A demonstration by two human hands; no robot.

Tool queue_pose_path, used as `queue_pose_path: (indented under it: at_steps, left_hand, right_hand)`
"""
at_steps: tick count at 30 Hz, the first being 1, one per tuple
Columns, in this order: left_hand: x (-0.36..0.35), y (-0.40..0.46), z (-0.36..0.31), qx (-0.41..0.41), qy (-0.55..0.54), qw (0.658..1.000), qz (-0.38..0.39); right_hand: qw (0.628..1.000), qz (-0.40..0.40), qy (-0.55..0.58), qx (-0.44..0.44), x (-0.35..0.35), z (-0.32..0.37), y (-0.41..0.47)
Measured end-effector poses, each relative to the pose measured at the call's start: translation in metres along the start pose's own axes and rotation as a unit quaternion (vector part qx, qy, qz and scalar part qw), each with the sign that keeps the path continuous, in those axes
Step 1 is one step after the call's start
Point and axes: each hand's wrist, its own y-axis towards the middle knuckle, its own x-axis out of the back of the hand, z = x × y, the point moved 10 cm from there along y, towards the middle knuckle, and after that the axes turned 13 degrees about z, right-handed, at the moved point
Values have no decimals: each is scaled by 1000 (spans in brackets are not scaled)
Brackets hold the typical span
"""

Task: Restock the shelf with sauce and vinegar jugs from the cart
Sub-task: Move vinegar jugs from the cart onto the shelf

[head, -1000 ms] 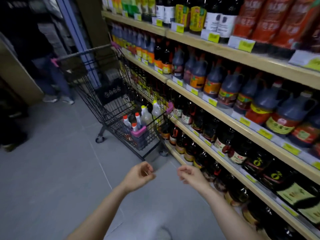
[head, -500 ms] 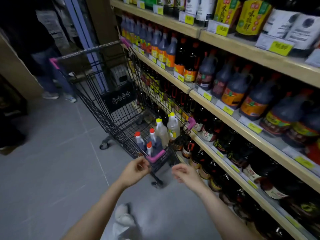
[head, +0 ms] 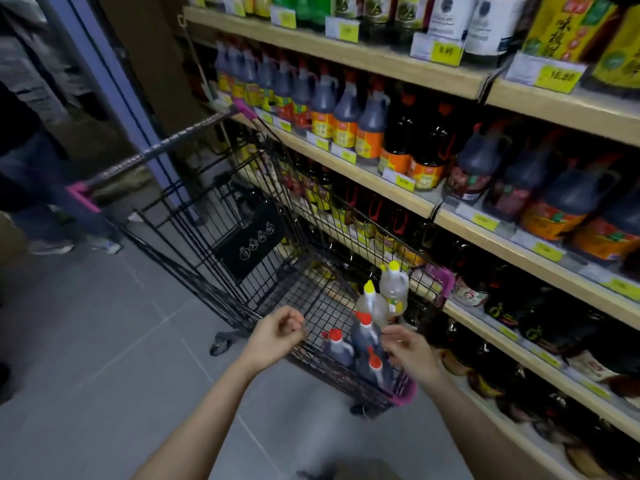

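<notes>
I hold nothing, left hand (head: 277, 336) loosely curled and right hand (head: 408, 351) relaxed over the cart (head: 263, 188), where the red-capped dark jugs (head: 365, 332) stand; they look heavy and smooth, so I would grip the neck.

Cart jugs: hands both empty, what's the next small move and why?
Probably lower the right hand onto the nearest red-capped dark jug and grip its neck. Both hands hover over the cart holding nothing; the left hand is loosely curled beside it.
</notes>
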Motion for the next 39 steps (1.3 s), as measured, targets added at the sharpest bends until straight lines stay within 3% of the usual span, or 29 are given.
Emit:
queue_pose_path:
  at_steps: [12,19,24,28,31,34,39]
  left_hand:
    - [19,122,22,4,7,996,92]
    - [35,186,73,56,-20,995,76]
    - [27,207,100,103,-25,990,89]
    - [15,216,114,124,-7,985,118]
    - [12,224,123,122,1,982,142]
    - [8,222,119,131,-9,978,165]
    - [4,227,91,118,6,971,206]
  right_hand:
    - [994,-105,10,-32,19,8,96]
    - [989,-135,-14,-65,21,-18,172]
    - [967,-184,-135,-115,26,-33,187]
    - [944,-164,-249,-140,22,-37,204]
    - [939,-151,-278,-131,22,-36,217]
    - [950,-170,-229,-124,38,-29,208]
    - [962,-184,-199,24,37,57,181]
